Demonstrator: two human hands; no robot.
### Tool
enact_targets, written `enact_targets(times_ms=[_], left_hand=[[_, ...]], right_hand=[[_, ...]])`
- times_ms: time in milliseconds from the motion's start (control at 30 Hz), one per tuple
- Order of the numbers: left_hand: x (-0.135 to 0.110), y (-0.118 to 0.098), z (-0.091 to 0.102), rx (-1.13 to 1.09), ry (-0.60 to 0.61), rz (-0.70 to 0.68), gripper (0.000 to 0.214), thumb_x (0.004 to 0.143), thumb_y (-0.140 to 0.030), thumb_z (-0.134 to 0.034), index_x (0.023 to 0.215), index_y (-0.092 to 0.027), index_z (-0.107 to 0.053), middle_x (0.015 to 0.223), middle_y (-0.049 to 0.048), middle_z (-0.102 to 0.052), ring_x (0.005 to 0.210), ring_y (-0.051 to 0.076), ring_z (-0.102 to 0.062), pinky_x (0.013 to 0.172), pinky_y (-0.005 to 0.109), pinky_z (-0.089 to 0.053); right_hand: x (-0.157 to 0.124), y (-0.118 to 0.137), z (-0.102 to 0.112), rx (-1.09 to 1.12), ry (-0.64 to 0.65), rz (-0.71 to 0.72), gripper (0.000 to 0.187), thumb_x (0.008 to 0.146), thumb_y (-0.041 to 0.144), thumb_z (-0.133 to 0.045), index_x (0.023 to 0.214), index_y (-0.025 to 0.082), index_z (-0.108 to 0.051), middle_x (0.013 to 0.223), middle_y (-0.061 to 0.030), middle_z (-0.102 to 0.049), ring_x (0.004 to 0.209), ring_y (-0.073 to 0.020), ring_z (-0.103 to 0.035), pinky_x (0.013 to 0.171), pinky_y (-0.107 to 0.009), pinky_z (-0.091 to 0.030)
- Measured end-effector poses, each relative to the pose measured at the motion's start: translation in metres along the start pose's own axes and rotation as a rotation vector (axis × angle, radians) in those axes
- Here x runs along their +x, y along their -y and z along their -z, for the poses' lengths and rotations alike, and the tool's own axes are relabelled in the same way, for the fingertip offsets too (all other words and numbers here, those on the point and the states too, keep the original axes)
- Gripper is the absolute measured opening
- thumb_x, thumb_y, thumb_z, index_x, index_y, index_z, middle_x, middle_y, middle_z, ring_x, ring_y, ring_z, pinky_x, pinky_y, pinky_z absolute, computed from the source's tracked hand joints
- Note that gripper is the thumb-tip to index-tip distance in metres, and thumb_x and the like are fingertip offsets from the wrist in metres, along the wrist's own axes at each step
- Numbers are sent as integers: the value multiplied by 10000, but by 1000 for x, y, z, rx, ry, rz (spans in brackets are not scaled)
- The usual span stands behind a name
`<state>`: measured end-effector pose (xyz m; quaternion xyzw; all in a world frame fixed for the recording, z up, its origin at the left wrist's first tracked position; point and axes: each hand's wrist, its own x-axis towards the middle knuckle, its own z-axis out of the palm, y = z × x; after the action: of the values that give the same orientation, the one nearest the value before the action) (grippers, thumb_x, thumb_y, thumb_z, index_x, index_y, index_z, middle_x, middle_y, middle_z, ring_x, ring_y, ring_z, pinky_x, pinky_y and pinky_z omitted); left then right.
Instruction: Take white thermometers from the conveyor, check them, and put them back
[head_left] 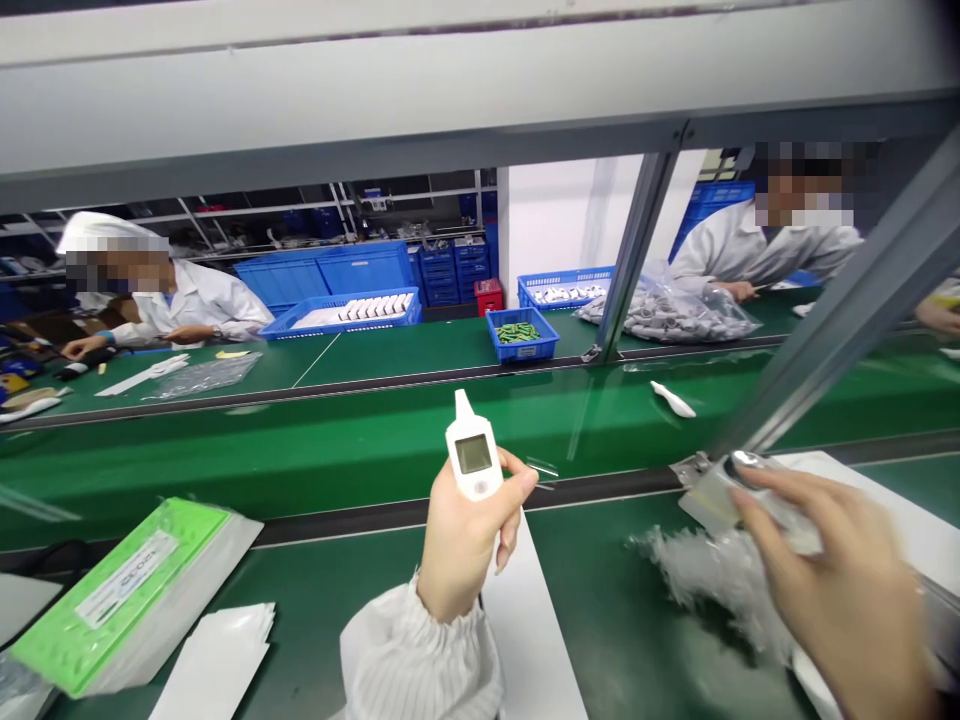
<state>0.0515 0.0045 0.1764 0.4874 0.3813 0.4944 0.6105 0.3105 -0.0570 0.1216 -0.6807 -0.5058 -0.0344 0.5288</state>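
My left hand point(469, 530) is closed around a white digital thermometer point(480, 455) with a narrow tip pointing up, a small grey screen and a round button. The screen faces me and looks blank. My right hand point(840, 560), partly blurred, reaches out at the right with its fingers stretched and apart. Its fingertips are at a small round silver-and-black piece point(742, 460) on a pale block; whether they grip it I cannot tell. Crumpled clear plastic bags point(705, 575) lie beneath and beside this hand. A white sheet point(536, 620) lies under my left forearm.
A green-topped package point(127, 590) and white papers point(217, 660) lie at left. Beyond the green belt point(300, 450), holding a white piece point(673, 400), stand blue trays point(525, 345) and a bag of grey parts point(675, 315). Metal posts point(637, 250) rise ahead. Two co-workers sit opposite.
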Motion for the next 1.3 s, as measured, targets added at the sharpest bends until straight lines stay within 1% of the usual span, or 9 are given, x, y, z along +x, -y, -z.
enact_targets(times_ms=[133,233,400,633,800,867,1000,1100,1300], left_hand=[[-6,-1,-4,30,6,-51,193,815,-297,-707,797,-188,-548,357,-108,-439,275,33,-332,308,135,-268],[-10,-4,-6,102,3,-52,194,817,-305,-700,759,-172,-572,356,-92,-440,285,33,-340,318,137,-264],[-11,-5,-7,177,-59,-3,193,791,-298,-708,739,-172,-571,361,-89,-427,298,38,-329,317,145,-265],[-3,-2,-1,99,39,44,234,873,-393,-640,942,-199,-529,388,-115,-407,294,31,-244,321,154,-202],[1,1,2,16,70,15,246,853,-310,-685,992,-184,-527,615,-64,-529,415,33,-366,385,164,-284],[1,4,1,-18,119,32,282,838,-297,-705,1019,-181,-523,716,-38,-575,477,45,-444,422,173,-349],[-2,8,-5,-69,200,68,334,815,-335,-736,996,-178,-504,644,-73,-533,414,25,-399,378,151,-337],[-5,7,-11,-37,260,119,407,828,-365,-716,1090,-174,-470,536,-94,-511,356,35,-383,328,131,-315],[-12,4,-16,42,241,210,653,838,-309,-669,1382,-240,-315,490,-114,-502,325,50,-337,281,119,-308]], right_hand=[[3,70,-32,493,602,-187,330,868,581,-576,937,304,-742,1104,-55,-708,1061,-264,-636,941,-413,-485],[2,96,-53,745,740,-285,388,856,605,-581,921,263,-750,1016,-47,-731,970,-222,-657,896,-370,-520],[1,103,-66,867,635,-314,220,722,430,-774,710,225,-695,870,-21,-702,806,-178,-639,723,-296,-524],[2,100,-55,620,542,-133,112,803,348,-716,749,253,-690,756,12,-684,738,-160,-624,662,-267,-510],[-2,113,-40,772,868,-98,46,817,324,-733,798,283,-724,747,42,-703,690,-141,-641,654,-250,-526],[-5,117,-38,745,911,-27,121,847,305,-711,736,269,-678,722,51,-688,685,-133,-624,656,-252,-512],[-8,116,-43,531,626,209,124,894,294,-654,772,277,-658,934,12,-685,917,-178,-602,810,-324,-492],[-7,110,-50,439,405,273,103,887,265,-647,785,279,-655,1116,-13,-655,1092,-222,-539,912,-385,-468],[-3,107,-57,484,360,291,103,878,205,-624,797,270,-627,1132,-22,-670,1186,-251,-528,1019,-471,-432]])
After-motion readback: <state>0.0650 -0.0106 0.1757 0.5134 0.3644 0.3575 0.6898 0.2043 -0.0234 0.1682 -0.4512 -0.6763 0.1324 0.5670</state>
